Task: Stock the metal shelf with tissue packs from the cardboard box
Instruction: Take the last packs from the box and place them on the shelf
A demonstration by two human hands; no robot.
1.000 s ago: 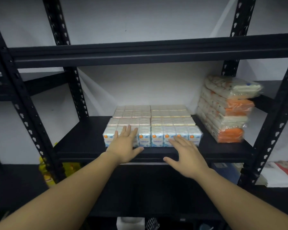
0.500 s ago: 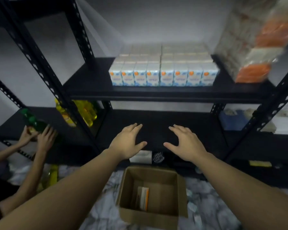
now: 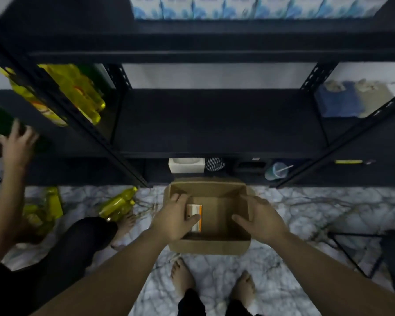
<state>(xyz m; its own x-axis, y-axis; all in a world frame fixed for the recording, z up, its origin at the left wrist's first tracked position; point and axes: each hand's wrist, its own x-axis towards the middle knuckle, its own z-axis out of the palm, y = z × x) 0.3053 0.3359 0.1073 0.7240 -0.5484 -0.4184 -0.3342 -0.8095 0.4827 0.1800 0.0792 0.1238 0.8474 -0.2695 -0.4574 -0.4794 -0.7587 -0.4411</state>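
Reaching hands (image 3: 217,221) into cardboard box (image 3: 209,246).

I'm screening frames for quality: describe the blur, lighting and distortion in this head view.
Head view: dim overall; the tissue packs at the top edge and another person's hand at left are motion-blurred; shelf posts splay from wide-angle distortion; the box and both hands are fairly sharp.

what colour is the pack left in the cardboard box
White with an orange edge, seen in the head view: the tissue pack lies in the cardboard box.
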